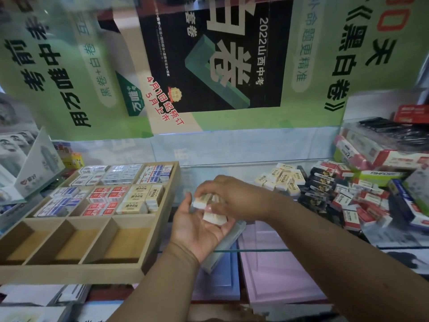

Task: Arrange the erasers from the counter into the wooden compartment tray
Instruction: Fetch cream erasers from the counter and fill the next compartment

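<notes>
The wooden compartment tray (160, 219) lies at the left of the glass counter. Its far and middle rows hold boxed erasers, and its three near compartments are bare. My left hand (197, 231) is palm up just right of the tray, cradling cream erasers (214, 218). My right hand (229, 196) reaches over it from the right and pinches one cream eraser (199, 202) at the left fingertips. More cream erasers (282, 178) lie in a loose pile on the counter, with black-sleeved erasers (321, 182) and red-and-white erasers (352, 205) beside them.
A green and black poster (209, 56) hangs behind the counter glass. Stacked stationery boxes (380, 149) crowd the right side and a white display card (39, 163) stands at the left. Pink and blue sheets (274, 270) lie under the glass (255, 251).
</notes>
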{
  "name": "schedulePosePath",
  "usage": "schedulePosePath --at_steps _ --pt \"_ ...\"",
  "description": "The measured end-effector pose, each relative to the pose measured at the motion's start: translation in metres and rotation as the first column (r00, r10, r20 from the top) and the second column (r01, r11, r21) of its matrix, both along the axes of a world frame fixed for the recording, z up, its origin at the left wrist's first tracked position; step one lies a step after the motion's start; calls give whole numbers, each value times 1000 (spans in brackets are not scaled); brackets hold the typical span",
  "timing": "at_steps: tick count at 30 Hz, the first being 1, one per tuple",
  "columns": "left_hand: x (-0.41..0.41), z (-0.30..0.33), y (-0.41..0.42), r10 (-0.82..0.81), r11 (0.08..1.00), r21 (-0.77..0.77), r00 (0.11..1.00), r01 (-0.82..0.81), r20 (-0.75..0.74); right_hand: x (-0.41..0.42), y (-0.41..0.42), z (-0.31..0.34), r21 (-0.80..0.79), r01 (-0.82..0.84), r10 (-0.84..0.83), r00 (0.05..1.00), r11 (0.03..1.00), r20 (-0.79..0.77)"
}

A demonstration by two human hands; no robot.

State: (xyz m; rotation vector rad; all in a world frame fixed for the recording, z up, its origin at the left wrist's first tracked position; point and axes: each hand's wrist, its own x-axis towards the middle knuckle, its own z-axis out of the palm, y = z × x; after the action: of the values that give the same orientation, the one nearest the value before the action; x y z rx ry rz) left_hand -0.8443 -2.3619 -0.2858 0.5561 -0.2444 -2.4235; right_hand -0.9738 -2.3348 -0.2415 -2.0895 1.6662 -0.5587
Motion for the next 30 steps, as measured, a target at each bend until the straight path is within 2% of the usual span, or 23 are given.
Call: schedulePosePath --at_steps 3,5,7,8,9,10,12,17,22,24,26,28,29,30 --pt "-5 0 0 -9 1000 7 1000 9 -18 -14 6 -4 -43 49 -50 998 998 -29" --pt "-6 -4 -1 -14 1000 8 1000 14 5 -40 4 -2 -150 275 -283 959 950 -31" --pt "-5 -9 -4 -4 1000 -17 1000 5 23 -77 -5 -6 -235 519 -557 819 822 -140" --pt "-5 -11 -3 -2 1000 -28 1000 2 17 -94 -9 -10 -213 603 -639 729 769 -244" --pt "-5 -11 -3 2 999 -37 1000 -2 5 -107 -13 -17 -146 652 -655 667 744 -355" --pt "-5 -12 -2 3 999 -45 1000 -3 -4 -114 -16 -25 -57 678 -627 641 733 -443" --pt "-5 -12 0 10 998 -54 1000 -10 0 -114 -20 -39 69 692 -573 645 718 -506" --pt "-6 -10 -3 31 997 -68 1000 -31 -6 -80 -26 -46 -43 643 -583 662 765 -471" --pt "-6 -11 -3 29 997 -67 999 -30 -18 -48 -26 -50 4 521 -466 766 853 -444" --pt "-5 -10 -2 21 998 -66 999 -23 -33 -44 -26 -46 42 458 -415 838 888 -353" --pt "-4 -9 -1 22 998 -66 999 -25 -47 -50 -25 -36 24 467 -458 875 884 -156" --pt "-5 -9 0 35 997 -72 998 -38 -46 -71 -27 -26 -69 588 -589 808 806 9" --pt "-5 -9 0 40 996 -74 998 -43 -41 -85 -30 -22 -106 659 -663 748 745 -6" --pt "-5 -9 0 42 996 -73 999 -44 -35 -100 -32 -20 -124 720 -730 677 683 -96"
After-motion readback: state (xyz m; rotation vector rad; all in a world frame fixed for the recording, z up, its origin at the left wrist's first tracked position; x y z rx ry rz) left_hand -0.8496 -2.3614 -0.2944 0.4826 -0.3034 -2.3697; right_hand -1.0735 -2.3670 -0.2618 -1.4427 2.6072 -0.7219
